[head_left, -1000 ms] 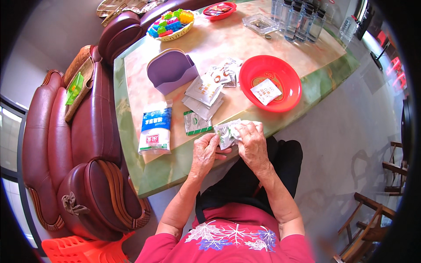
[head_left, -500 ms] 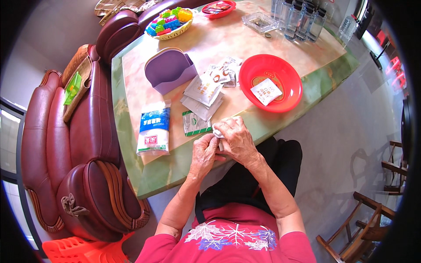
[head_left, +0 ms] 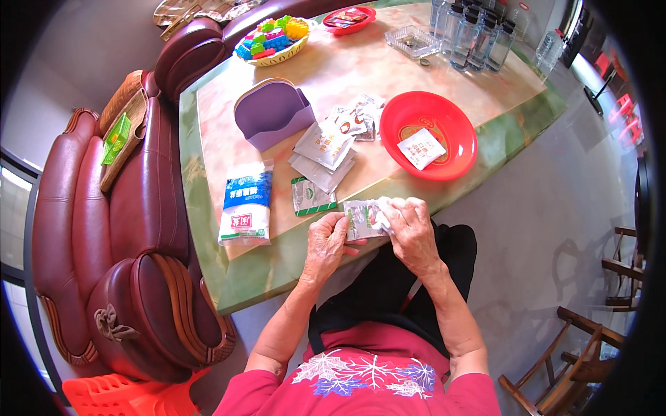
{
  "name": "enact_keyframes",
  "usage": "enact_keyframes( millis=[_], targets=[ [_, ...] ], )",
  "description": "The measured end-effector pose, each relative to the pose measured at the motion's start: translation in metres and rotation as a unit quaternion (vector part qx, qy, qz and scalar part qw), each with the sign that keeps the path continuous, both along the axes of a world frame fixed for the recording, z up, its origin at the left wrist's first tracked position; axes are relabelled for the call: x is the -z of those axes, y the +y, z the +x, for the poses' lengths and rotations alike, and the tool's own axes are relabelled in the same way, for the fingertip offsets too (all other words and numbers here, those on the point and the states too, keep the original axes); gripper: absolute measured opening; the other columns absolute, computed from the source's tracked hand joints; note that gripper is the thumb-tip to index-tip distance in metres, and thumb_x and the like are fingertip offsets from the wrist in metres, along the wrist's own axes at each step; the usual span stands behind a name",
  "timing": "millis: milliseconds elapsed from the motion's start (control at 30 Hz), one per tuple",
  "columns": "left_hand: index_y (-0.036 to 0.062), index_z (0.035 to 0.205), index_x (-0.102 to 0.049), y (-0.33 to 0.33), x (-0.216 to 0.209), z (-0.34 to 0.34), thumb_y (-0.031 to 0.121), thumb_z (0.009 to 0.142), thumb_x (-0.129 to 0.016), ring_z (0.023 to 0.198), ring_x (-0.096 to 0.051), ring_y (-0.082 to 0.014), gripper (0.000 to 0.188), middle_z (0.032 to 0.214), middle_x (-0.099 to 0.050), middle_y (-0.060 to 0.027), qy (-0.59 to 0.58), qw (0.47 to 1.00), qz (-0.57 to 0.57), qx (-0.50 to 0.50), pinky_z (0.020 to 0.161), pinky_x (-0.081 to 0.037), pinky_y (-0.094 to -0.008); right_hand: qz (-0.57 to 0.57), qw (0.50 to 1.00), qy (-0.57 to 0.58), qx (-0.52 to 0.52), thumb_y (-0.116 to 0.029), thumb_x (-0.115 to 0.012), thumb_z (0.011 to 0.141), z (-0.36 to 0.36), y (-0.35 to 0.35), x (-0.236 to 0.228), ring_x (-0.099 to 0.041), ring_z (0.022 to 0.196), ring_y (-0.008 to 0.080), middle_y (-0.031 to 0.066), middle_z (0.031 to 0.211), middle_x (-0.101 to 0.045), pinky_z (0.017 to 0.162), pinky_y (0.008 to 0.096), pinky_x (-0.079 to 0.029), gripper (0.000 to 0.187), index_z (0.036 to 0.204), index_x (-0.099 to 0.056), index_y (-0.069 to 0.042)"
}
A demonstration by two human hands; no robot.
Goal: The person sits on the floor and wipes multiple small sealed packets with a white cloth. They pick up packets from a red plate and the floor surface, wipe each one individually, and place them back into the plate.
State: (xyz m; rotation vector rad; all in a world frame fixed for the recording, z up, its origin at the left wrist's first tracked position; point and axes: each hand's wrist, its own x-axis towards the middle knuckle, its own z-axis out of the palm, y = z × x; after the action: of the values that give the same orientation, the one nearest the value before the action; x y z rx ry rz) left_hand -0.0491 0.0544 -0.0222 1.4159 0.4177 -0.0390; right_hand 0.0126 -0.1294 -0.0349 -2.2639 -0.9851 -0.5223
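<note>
In the head view, see the right hand [head_left: 415,236] shifted rightward since half a second ago, away from the left hand [head_left: 326,246], baring most of the silver packet [head_left: 362,219] covered before. Find the packet between both hands, over the near edge of the table [head_left: 347,76], just right of the green sachet [head_left: 312,197]. Note the left hand nearly closed, with thumb and fingertips pinched on the packet's left end. Note the right hand partly closed, with fingers bent over a white wad [head_left: 383,220] at the packet's right end; cannot tell the wad's material.

Left of the green sachet, see a blue and white bag [head_left: 245,208] lying flat. Beyond, see overlapping white sachets [head_left: 326,145] near a purple holder [head_left: 274,111]. To the right, find a red bowl [head_left: 451,114] with one white sachet [head_left: 421,148] inside. Along the far side, see a basket [head_left: 277,61] of toy blocks, a red dish [head_left: 349,21], a clear tray [head_left: 413,41] and dark-capped bottles [head_left: 479,41].
</note>
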Motion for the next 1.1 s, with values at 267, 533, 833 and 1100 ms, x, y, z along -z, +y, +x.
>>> enact_keyframes(
  millis=[267, 533, 833, 1100],
  targets=[
    [-0.002, 0.111, -0.063, 0.002, -0.001, 0.001, 0.022, 0.101, -0.055, 0.075, -0.072, -0.0183, 0.028, 0.092, -0.069, -0.0085, 0.014, 1.0, 0.004, 0.012, 0.055, -0.057, -0.0253, 0.108, 0.989, 0.097, -0.006, 0.005, -0.064, 0.072, -0.006, 0.013, -0.018, -0.054, 0.104, 0.0359, 0.0156, 0.112, -0.06, 0.093, 0.0453, -0.045, 0.043, 0.114, -0.062, -0.003],
    [-0.0005, 0.109, -0.065, 0.008, 0.003, 0.001, 0.023, 0.1, -0.056, 0.074, -0.068, -0.0127, 0.026, 0.09, -0.068, -0.0058, 0.006, 0.999, 0.024, 0.033, 0.057, -0.058, -0.0257, 0.041, 0.996, 0.078, -0.012, -0.001, -0.069, 0.069, -0.005, 0.049, -0.002, -0.053, 0.109, 0.0317, 0.011, 0.118, -0.062, 0.095, 0.044, -0.044, 0.05, 0.118, -0.064, -0.007],
    [-0.0031, 0.11, -0.064, -0.001, -0.005, 0.001, 0.023, 0.1, -0.057, 0.075, -0.072, -0.02, 0.029, 0.086, -0.066, -0.0078, 0.0, 0.999, 0.039, 0.015, 0.052, -0.056, -0.0241, 0.033, 0.99, -0.017, 0.136, -0.003, -0.069, 0.068, 0.017, 0.022, 0.009, -0.054, 0.103, 0.0301, 0.0096, 0.11, -0.06, 0.092, 0.0401, -0.045, 0.045, 0.113, -0.065, -0.004],
    [-0.0031, 0.114, -0.062, 0.003, -0.012, 0.003, 0.033, 0.102, -0.051, 0.076, -0.072, -0.0201, 0.039, 0.096, -0.07, -0.0122, 0.039, 0.999, -0.018, 0.017, 0.055, -0.058, -0.0264, 0.119, 0.984, 0.129, 0.019, -0.002, -0.067, 0.074, 0.007, 0.033, -0.001, -0.055, 0.104, 0.0327, 0.0142, 0.112, -0.063, 0.094, 0.0437, -0.043, 0.047, 0.12, -0.061, -0.002]
  ],
)
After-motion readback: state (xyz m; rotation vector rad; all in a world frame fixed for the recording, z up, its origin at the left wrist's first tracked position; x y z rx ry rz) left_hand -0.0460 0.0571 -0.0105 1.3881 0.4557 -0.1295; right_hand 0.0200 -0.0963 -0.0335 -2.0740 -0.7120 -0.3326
